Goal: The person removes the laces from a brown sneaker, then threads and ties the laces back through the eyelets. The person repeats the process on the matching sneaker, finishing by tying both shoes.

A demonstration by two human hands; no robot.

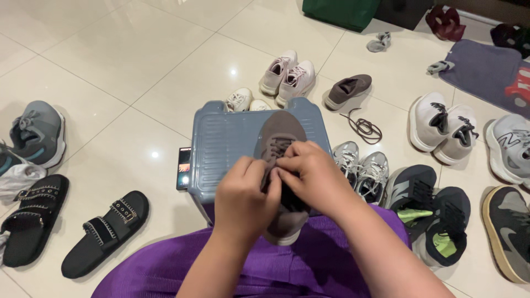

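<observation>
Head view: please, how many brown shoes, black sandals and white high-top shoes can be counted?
Brown shoes: 2
Black sandals: 2
White high-top shoes: 2
Total: 6

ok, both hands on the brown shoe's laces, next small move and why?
Probably draw the lace ends snug. Both the left hand and right hand pinch the laces on the brown shoe resting on the blue stool; no finished knot shows.
</observation>
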